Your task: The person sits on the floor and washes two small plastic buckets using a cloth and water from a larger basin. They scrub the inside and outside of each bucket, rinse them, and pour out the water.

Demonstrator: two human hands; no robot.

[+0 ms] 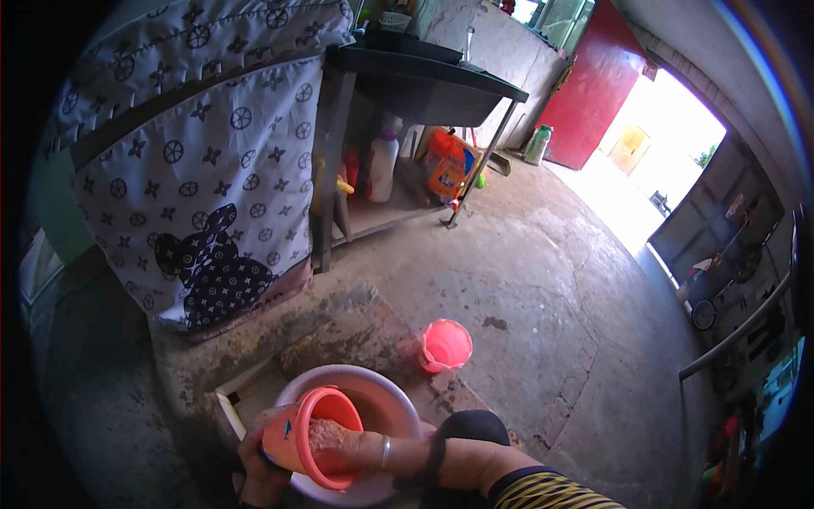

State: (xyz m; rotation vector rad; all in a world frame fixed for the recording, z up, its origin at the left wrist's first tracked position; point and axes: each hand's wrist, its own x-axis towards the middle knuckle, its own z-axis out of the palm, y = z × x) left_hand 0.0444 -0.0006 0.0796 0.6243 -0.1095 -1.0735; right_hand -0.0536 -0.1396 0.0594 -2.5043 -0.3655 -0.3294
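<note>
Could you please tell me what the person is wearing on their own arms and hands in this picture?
Both hands are bare, with no gloves. The right hand carries a plain silver-coloured bangle at the wrist, and further up that arm a dark sleeve with yellow stripes is pushed back above the forearm. Too little of the left hand shows at the lower edge to tell whether anything is worn there.

Concrete floor (543, 280): cracked, stained. Directly on it: 1 small pink bucket (446, 344), 1 white basin (386, 405) on a raised concrete slab (339, 327), 1 green bottle (538, 144) near the red door (591, 89).
</note>
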